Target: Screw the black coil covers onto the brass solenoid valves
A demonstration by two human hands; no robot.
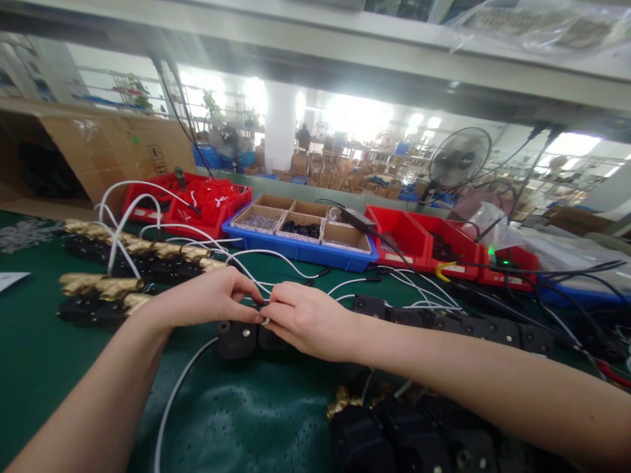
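Note:
My left hand and my right hand meet above a black plastic housing, fingertips nearly touching. The right fingers are closed in a pinch, and a short bit of white cable shows at their tips. My left thumb and fingers are also pinched together, around a small dark piece too hidden to name. A second black housing lies partly under the right hand. From the housing's left side, a white cable curves down toward the near edge. Several black housings stand in a row to the right.
Brass fittings on black bodies line the left, with more black units at near right. Behind are red bins, a blue tray of small parts, and more red bins. White cables cross the green mat.

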